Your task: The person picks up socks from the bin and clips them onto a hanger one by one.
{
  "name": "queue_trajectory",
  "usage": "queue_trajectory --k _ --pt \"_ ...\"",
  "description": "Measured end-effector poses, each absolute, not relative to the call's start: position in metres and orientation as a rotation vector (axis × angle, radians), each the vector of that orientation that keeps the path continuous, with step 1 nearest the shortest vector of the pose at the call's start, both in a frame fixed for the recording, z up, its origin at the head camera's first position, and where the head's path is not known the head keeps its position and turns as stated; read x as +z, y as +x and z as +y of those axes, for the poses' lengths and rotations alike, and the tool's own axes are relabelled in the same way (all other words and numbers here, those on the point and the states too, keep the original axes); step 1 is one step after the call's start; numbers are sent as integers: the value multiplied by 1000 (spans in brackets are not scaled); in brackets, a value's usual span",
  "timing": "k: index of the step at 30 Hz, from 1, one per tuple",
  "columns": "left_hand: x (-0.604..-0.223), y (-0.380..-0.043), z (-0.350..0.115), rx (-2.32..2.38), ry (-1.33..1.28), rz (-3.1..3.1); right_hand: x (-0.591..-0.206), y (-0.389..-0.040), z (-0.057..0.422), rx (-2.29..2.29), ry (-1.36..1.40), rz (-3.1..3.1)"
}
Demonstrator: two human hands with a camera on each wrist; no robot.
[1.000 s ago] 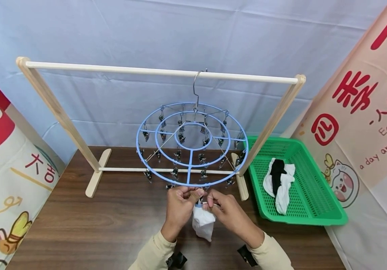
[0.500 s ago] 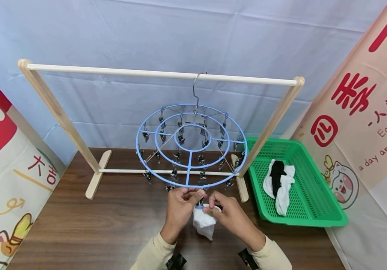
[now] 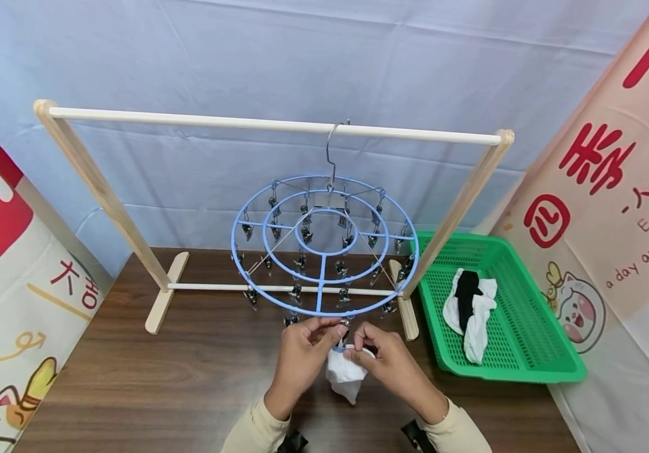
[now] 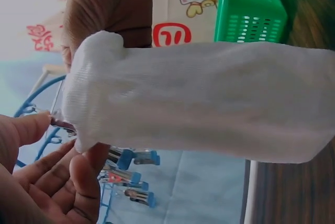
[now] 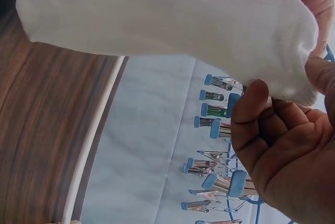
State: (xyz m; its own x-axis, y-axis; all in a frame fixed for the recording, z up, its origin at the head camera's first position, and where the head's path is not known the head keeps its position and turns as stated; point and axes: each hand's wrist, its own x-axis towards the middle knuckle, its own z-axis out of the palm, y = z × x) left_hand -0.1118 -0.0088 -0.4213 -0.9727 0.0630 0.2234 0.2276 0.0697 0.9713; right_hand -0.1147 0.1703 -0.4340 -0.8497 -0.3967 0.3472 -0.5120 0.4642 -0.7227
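While the left hand (image 3: 303,352) pinches a metal clip (image 4: 64,124), the white sock (image 3: 345,377) hangs toe-down beneath, long axis near vertical, its cuff (image 5: 294,51) gripped by the right hand (image 3: 392,362).

Left grip (image 4: 49,177) on a metal clip (image 4: 63,124) at the cuff (image 4: 86,98) of a white sock (image 4: 204,101)

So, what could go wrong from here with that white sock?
The sock might slip: the clip seems to meet it only at the cuff, so a shallow bite could let it drop onto the table. A tug might also swing the hanger, since it hangs from a single hook on the bar.
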Motion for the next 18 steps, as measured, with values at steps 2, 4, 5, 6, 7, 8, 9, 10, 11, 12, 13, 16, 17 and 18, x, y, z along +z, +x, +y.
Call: queue_trajectory --k 2,4,5,6,7,8,9,10,11,12,13,16,17,18 --pt "-430 -113 -10 -2003 -308 -2222 -434 -115 171 1343 793 -2579" --pt "-433 -113 -11 -1958 -317 -2242 -434 -114 171 1348 779 -2589" --pt "-434 -112 -12 -1926 -323 -2257 -434 -114 171 1352 772 -2595" --pt "-434 -111 -12 -1902 -324 -2273 -434 -114 172 1358 767 -2601" --pt "-433 -111 -13 -1869 -327 -2293 -434 -114 172 1364 762 -2608" --pt "-432 -109 -13 -1832 -327 -2314 -434 -114 172 1370 758 -2615" --pt "-431 -108 -13 -1791 -324 -2337 -435 -114 172 1375 758 -2618" --pt "-431 -107 -14 -1748 -326 -2349 -435 -114 172 1378 752 -2623" --pt "-430 -106 -14 -1708 -325 -2359 -435 -114 173 1385 750 -2626" --pt "-430 -105 -14 -1680 -320 -2364 -435 -114 173 1388 748 -2627" --pt "-429 -104 -14 -1655 -315 -2364 -435 -114 173 1391 746 -2626" --pt "-429 -100 -16 -1610 -309 -2361 -436 -114 173 1401 753 -2615" --pt "-428 -99 -16 -1609 -306 -2362 -436 -114 174 1404 760 -2611" --pt "-427 -98 -17 -1607 -305 -2364 -436 -115 174 1407 761 -2611"
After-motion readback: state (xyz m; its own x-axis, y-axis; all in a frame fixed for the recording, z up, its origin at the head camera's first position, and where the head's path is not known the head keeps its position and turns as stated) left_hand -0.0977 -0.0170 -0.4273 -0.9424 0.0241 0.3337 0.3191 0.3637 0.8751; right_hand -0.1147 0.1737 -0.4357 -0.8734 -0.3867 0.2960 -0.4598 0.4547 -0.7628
